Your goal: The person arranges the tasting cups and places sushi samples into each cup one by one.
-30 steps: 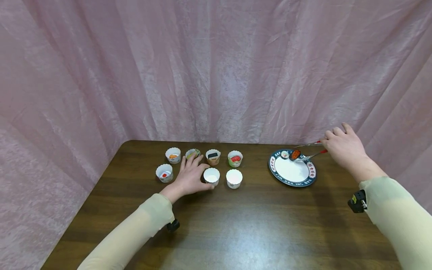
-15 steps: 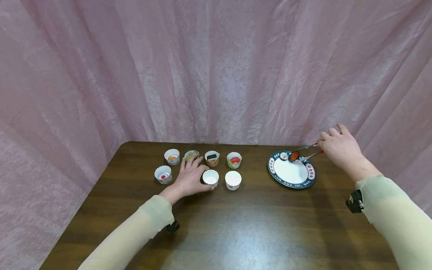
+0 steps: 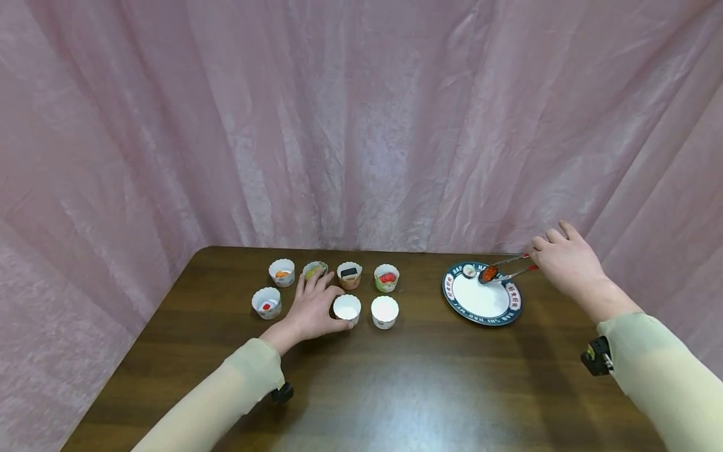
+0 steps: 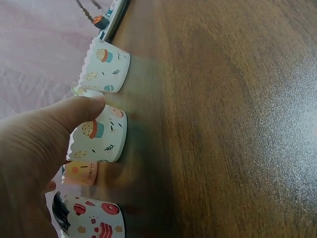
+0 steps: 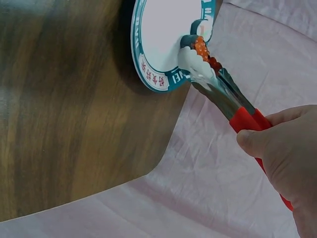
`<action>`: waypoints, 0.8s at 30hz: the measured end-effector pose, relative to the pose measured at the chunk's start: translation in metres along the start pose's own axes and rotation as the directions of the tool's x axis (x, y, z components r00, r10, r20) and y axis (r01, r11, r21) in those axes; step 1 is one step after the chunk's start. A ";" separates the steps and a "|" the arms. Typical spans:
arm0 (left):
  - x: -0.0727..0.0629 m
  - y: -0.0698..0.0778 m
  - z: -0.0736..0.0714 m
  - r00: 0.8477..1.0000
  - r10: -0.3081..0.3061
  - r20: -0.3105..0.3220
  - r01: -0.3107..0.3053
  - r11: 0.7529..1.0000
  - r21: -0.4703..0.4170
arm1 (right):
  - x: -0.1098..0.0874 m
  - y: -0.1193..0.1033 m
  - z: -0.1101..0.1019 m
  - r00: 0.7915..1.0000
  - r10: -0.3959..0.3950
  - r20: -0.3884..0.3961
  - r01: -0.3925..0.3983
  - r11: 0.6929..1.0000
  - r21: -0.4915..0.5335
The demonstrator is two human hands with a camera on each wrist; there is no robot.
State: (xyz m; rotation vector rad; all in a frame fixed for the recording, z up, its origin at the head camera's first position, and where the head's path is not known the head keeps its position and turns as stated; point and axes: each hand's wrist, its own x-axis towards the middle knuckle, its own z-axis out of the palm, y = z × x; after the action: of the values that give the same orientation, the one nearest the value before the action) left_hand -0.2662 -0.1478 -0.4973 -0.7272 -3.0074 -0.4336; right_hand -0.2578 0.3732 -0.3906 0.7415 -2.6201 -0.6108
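Note:
In the head view my left hand (image 3: 309, 312) is around an empty white paper baking cup (image 3: 347, 306) in the front row. Its thumb lies against the near side and its index finger reaches the far rim; the thumb on the printed cup wall shows in the left wrist view. My right hand (image 3: 569, 269) holds red-handled metal tongs (image 5: 241, 116). Between the tongs' tips is a sushi roll topped with orange roe (image 5: 200, 48), at the back part of a white plate (image 3: 480, 304) with a dark teal lettered rim. Beside it on the plate sits another sushi roll (image 3: 469, 270).
Right of the gripped cup stands a second empty white cup (image 3: 385, 312). Other cups hold small food pieces: orange (image 3: 282, 274), red (image 3: 267, 306), black-wrapped (image 3: 349, 274) and red-pink (image 3: 386, 278). A green cup (image 3: 314, 270) is partly behind my left fingers. A pink curtain (image 3: 361, 125) hangs behind the table.
The head view has tilted slightly, so everything sits lower and a little left in it. Both hands, the tongs and the roe-topped roll keep nearly the same places on the table.

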 end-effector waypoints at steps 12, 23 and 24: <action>0.007 -0.001 -0.003 1.000 0.003 -0.022 -0.003 1.000 -0.003 | 0.002 0.002 -0.021 0.999 0.005 -0.044 -0.005 1.000 -0.004; 0.016 -0.006 0.002 1.000 0.001 -0.030 -0.001 1.000 -0.007 | 0.030 -0.025 -0.047 0.969 -0.080 -0.232 0.092 0.995 0.040; 0.017 -0.006 0.002 1.000 0.000 -0.028 0.000 1.000 -0.004 | 0.033 -0.029 -0.049 0.969 -0.089 -0.230 0.100 0.994 0.036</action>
State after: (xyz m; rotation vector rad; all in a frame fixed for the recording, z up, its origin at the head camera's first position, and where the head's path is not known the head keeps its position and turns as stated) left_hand -0.2837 -0.1445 -0.4995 -0.7150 -2.9812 -0.4459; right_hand -0.2511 0.3171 -0.3562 0.8991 -2.4060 -0.4605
